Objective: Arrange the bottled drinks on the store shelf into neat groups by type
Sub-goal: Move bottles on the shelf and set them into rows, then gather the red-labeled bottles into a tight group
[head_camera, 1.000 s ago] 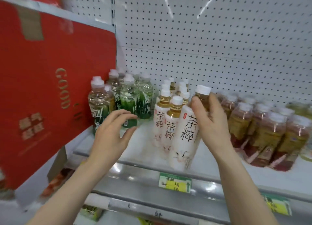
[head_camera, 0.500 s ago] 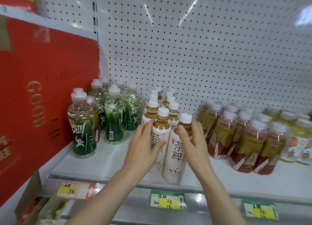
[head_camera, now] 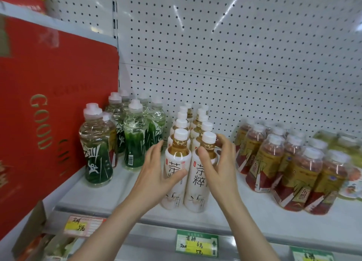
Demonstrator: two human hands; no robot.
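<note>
left hand (head_camera: 156, 175) fingers straight on left tea bottle (head_camera: 177, 157) | right hand (head_camera: 222, 162) fingers gripping right tea bottle (head_camera: 199, 182) | shelf (head_camera: 117, 192), pegboard (head_camera: 235, 65) 12 o'clock

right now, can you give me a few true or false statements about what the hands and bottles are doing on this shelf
1. The right hand grips the front-right tea bottle near its neck. True.
2. The green-label bottles stand to the right of the tea bottles. False: they stand to the left, beside the red carton.
3. The left hand touches the front-left tea bottle. True.
4. The front-right tea bottle lies on its side. False: it stands upright on the shelf.
5. Both front tea bottles have red caps. False: their caps are white.
</note>
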